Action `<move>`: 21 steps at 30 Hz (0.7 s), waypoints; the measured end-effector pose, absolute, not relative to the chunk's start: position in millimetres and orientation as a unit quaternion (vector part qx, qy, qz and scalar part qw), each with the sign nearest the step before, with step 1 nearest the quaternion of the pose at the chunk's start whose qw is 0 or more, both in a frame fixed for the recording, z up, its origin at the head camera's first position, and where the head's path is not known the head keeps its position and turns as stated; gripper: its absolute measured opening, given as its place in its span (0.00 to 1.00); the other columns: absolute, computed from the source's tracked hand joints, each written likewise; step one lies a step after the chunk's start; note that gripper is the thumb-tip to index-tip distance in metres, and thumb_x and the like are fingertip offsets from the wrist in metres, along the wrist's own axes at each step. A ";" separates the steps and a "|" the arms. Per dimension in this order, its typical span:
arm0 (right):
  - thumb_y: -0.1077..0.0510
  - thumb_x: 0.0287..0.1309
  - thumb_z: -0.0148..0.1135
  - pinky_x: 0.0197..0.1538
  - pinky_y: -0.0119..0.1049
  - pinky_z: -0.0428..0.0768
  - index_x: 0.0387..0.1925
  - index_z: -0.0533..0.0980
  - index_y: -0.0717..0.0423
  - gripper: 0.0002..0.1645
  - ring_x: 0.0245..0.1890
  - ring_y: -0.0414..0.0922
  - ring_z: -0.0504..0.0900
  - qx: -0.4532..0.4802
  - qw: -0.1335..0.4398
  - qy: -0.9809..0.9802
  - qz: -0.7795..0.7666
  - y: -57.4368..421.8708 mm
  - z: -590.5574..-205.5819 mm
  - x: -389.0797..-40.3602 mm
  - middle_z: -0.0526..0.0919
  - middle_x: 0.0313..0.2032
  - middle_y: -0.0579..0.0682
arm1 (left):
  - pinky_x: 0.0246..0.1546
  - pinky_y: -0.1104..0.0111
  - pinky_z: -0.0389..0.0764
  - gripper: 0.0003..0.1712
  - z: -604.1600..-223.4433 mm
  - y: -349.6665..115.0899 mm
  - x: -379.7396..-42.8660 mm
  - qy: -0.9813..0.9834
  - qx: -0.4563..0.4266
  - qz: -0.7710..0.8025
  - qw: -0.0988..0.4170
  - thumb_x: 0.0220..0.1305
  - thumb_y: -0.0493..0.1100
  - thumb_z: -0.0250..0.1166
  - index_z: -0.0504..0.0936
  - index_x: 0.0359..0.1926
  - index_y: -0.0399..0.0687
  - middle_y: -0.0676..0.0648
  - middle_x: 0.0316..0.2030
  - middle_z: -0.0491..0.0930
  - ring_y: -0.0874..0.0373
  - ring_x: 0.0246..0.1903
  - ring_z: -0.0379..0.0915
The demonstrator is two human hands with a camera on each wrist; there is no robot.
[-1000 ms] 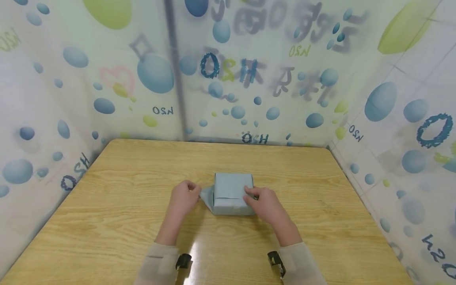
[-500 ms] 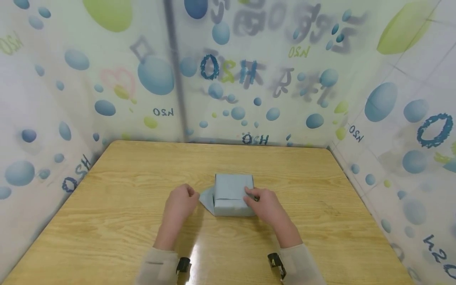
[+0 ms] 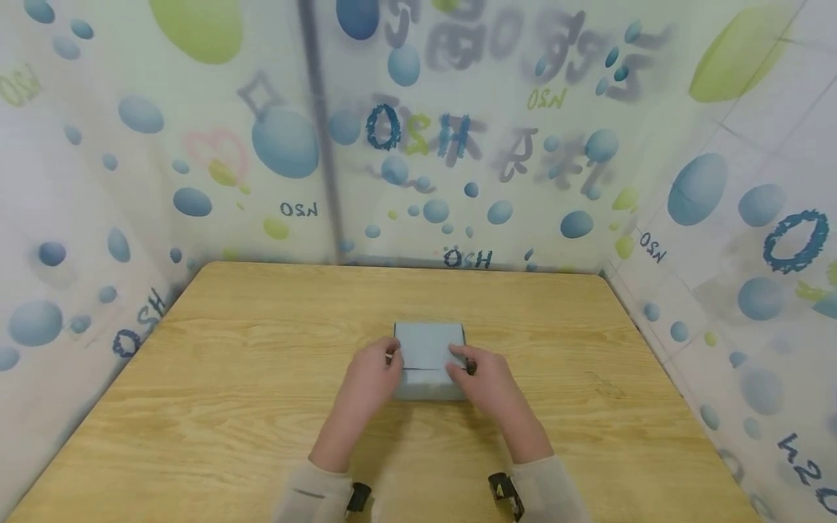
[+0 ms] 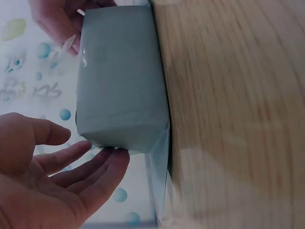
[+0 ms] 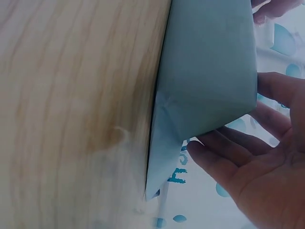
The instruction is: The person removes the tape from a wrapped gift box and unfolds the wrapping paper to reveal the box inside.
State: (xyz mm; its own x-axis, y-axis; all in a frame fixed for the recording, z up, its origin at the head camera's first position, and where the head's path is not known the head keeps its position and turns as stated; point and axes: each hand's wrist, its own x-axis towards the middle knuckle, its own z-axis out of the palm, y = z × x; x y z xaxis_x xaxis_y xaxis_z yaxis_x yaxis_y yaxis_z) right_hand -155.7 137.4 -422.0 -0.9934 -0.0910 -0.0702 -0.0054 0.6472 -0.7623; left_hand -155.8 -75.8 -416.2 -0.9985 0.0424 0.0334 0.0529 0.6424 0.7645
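A box wrapped in pale blue-grey paper (image 3: pixel 428 347) rests on the wooden table (image 3: pixel 261 341). At its left end is my left hand (image 3: pixel 373 374), its fingertips against the folded end and its thumb held off the paper in the left wrist view. My right hand (image 3: pixel 489 374) holds the opposite end, thumb at the top edge and fingers along the end face. Near the tabletop, a pointed paper flap (image 4: pixel 160 174) sticks out at the left end; another paper flap (image 5: pixel 163 152) juts from the right end. A glossy spot (image 4: pixel 85 59) shows on the front edge.
Walls with printed blue and green spots (image 3: pixel 285 144) enclose the table at the back and both sides. Each sleeve has a dark wrist device, such as the black clip (image 3: pixel 503 488) on the right.
My left hand has moved right from the tip of the left flap to the box's left end. The right hand and the box stay in place.
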 end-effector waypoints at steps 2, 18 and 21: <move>0.53 0.74 0.66 0.67 0.57 0.81 0.69 0.80 0.49 0.25 0.71 0.54 0.78 -0.023 0.052 0.906 -0.420 137.0 -422.2 -155.9 0.80 0.70 0.59 | 0.43 0.60 0.90 0.22 -416.8 -74.1 -156.0 -0.906 -0.033 -0.422 0.011 0.80 0.42 0.56 0.81 0.64 0.32 0.36 0.53 0.87 0.48 0.50 0.87; 0.53 0.75 0.62 0.75 0.60 0.74 0.80 0.63 0.52 0.38 0.77 0.61 0.69 -0.059 -0.004 0.916 -0.397 145.2 -400.1 -196.0 0.65 0.79 0.60 | 0.63 0.47 0.83 0.37 -393.1 -69.4 -184.4 -0.917 -0.053 -0.395 -0.026 0.69 0.45 0.74 0.72 0.75 0.47 0.38 0.70 0.78 0.41 0.67 0.78; 0.56 0.76 0.60 0.70 0.58 0.80 0.81 0.61 0.52 0.37 0.74 0.61 0.74 -0.068 -0.005 0.919 -0.388 144.8 -393.7 -207.0 0.65 0.79 0.60 | 0.62 0.48 0.84 0.35 -389.1 -70.6 -193.6 -0.933 -0.070 -0.351 -0.030 0.71 0.43 0.72 0.72 0.75 0.47 0.38 0.70 0.77 0.42 0.66 0.79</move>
